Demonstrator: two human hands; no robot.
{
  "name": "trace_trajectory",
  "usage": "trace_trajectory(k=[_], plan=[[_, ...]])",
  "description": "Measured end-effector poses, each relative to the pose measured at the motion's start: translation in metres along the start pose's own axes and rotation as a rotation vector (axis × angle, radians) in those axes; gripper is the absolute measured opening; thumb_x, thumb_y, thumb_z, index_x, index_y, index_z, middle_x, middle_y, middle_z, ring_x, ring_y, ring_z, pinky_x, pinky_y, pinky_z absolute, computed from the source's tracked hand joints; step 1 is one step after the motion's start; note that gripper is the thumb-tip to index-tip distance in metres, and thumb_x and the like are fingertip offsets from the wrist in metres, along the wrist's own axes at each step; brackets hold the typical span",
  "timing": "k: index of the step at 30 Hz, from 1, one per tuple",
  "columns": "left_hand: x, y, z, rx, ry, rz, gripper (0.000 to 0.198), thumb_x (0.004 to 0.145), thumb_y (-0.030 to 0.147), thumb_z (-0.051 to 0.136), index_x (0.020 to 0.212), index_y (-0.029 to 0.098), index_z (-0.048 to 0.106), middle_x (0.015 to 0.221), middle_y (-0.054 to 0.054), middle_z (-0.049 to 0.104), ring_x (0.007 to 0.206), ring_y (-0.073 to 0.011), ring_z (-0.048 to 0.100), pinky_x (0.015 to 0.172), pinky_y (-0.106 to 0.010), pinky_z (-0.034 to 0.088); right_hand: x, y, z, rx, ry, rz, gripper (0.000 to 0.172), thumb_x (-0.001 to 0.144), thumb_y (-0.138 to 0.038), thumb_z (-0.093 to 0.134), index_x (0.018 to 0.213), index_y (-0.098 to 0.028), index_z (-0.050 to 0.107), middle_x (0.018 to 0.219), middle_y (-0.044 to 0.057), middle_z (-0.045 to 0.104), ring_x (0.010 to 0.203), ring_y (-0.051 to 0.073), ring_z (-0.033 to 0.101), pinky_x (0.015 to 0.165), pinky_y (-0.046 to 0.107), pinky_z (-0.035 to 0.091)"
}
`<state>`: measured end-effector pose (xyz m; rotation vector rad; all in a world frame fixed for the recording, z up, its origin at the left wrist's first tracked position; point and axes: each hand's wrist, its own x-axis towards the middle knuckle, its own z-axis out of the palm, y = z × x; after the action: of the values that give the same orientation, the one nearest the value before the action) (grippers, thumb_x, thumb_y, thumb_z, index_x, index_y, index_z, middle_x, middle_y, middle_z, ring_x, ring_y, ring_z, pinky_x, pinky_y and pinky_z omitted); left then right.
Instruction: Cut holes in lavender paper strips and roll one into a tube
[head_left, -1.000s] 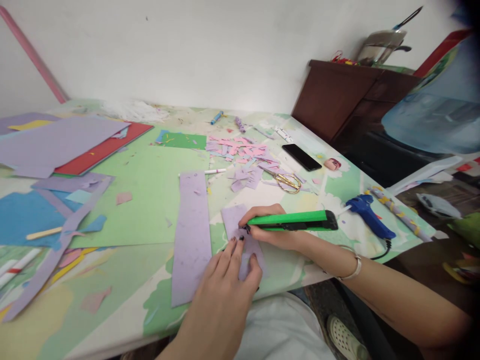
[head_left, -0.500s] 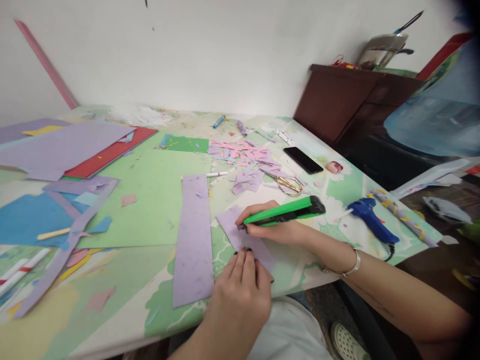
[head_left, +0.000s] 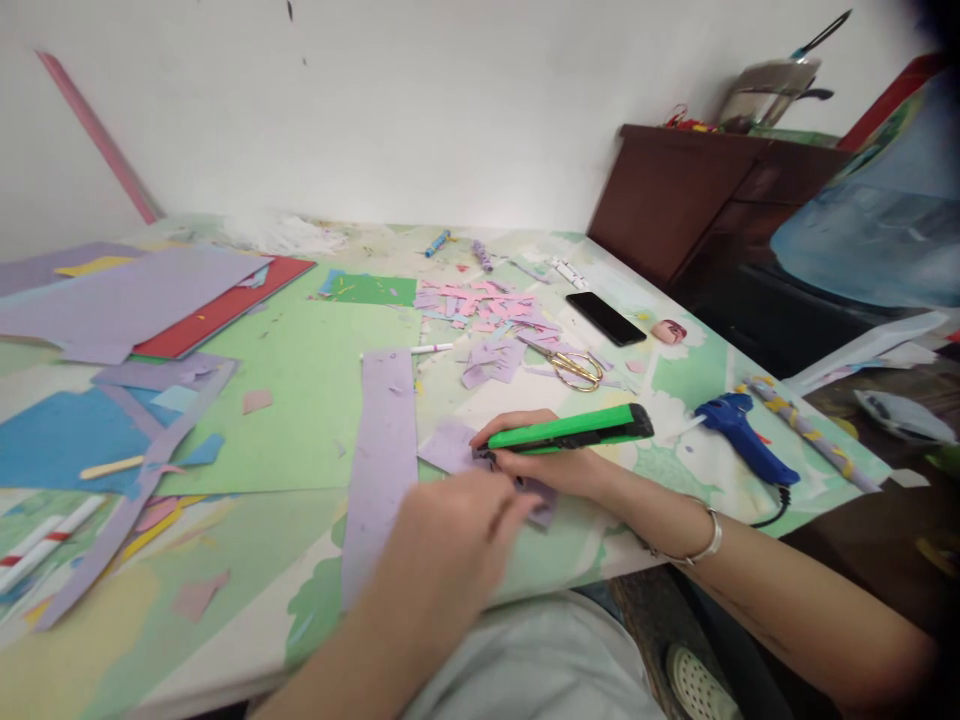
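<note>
A green utility knife [head_left: 570, 430] is gripped in my right hand [head_left: 544, 455], its blade end low over a small piece of purple paper [head_left: 448, 446]. My left hand [head_left: 457, 535] is blurred above the near side of that piece, with its fingers bent; whether they pinch the paper is unclear. Both hands cover part of the piece. To the left lies a long purple paper strip [head_left: 382, 440], partly behind my left hand. Gold-handled scissors [head_left: 574, 368] rest beyond my right hand, beside purple and pink paper scraps [head_left: 487, 305].
A black phone [head_left: 606, 318] lies behind the scissors. On the right are a blue glue gun [head_left: 746, 435] and a decorated paper tube [head_left: 814, 430]. A large green sheet [head_left: 292, 400] spreads leftward, with a red folder [head_left: 225, 310] and blue paper [head_left: 67, 435] beyond it.
My left hand has lifted and its fingers have curled, where they lay flat on the purple piece. That piece has turned on the table. My right hand with the knife has barely moved.
</note>
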<state>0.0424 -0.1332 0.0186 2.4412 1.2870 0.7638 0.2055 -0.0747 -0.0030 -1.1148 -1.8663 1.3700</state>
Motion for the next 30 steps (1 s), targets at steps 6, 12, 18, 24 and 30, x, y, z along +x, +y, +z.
trace_trajectory(k=[6,12,18,24,30], plan=[[0.045,-0.042,-0.016,0.297,-0.264,-0.255,0.025,0.084,0.006,0.042,0.099,0.014,0.06,0.1,-0.013,0.058,0.095,-0.0239,0.054,0.074,-0.031,0.042,0.0,0.0,0.001,-0.027,0.014,0.024,0.031,0.067,-0.009,0.052,0.094,-0.016,0.067,0.063,-0.001,0.06,0.05,0.007,0.048,0.046,0.016,0.04],[0.056,-0.063,0.003,0.215,-0.317,-0.201,0.028,0.078,0.009,0.053,0.104,0.019,0.057,0.104,-0.01,0.052,0.098,-0.0244,0.048,0.085,-0.036,0.039,-0.001,0.0,0.001,-0.15,0.052,-0.055,0.03,0.066,-0.009,0.053,0.091,-0.016,0.069,0.063,-0.001,0.061,0.055,0.008,0.05,0.051,0.016,0.041],[0.058,-0.067,0.0,0.177,-0.326,-0.225,0.025,0.074,0.007,0.055,0.095,0.019,0.057,0.097,-0.008,0.053,0.094,-0.0222,0.049,0.085,-0.034,0.039,-0.001,0.004,0.001,-0.141,0.057,-0.041,0.032,0.065,-0.009,0.053,0.092,-0.017,0.068,0.061,-0.002,0.061,0.052,0.008,0.051,0.048,0.016,0.041],[0.057,-0.066,0.001,0.177,-0.307,-0.212,0.021,0.077,0.01,0.054,0.096,0.017,0.058,0.097,-0.009,0.053,0.094,-0.0224,0.049,0.083,-0.033,0.039,-0.001,0.001,0.001,-0.131,0.066,-0.043,0.03,0.065,-0.01,0.054,0.09,-0.016,0.069,0.06,-0.002,0.06,0.051,0.008,0.05,0.048,0.016,0.04],[0.056,-0.066,0.001,0.2,-0.277,-0.236,0.008,0.08,0.014,0.051,0.083,0.016,0.058,0.083,-0.007,0.056,0.082,-0.0197,0.052,0.073,-0.029,0.039,-0.003,-0.005,-0.003,-0.227,0.019,-0.09,0.027,0.07,-0.013,0.055,0.092,-0.016,0.07,0.065,-0.001,0.062,0.054,0.008,0.048,0.05,0.017,0.038]])
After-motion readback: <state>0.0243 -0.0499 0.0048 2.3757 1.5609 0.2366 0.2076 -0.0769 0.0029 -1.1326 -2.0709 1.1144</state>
